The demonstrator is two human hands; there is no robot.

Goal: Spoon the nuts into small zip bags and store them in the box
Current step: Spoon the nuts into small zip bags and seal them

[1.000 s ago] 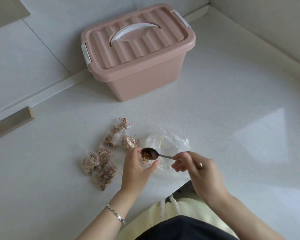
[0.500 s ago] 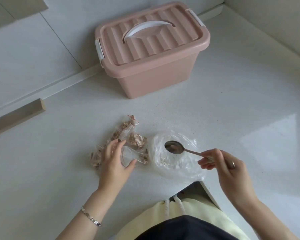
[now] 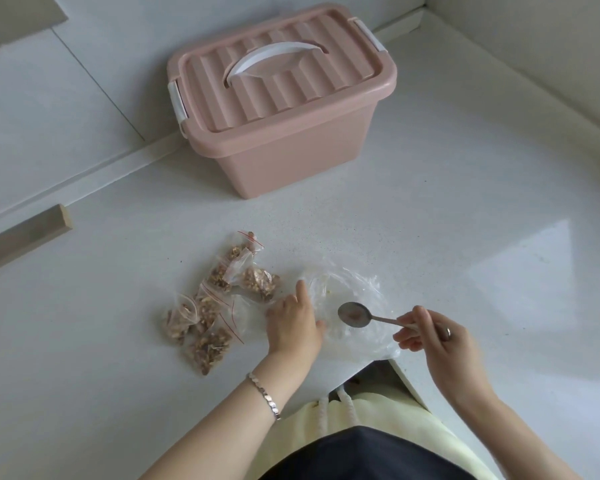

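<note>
The spoon (image 3: 355,314) hovers bowl-up over the crumpled clear bag (image 3: 349,284), its handle pinched between the curled thumb and fingers of the right hand (image 3: 440,344). The left hand (image 3: 293,323) lies on the bag's 9 o'clock edge, fingers fairly straight. Filled zip bags of nuts (image 3: 212,306) cluster just beyond, at 9 o'clock. The clear bag's 6 o'clock side reaches the edge of the counter (image 3: 465,209). The pink box (image 3: 291,150), lid shut, stands well apart at 12 o'clock, with open counter between and more at 3 o'clock.
</note>
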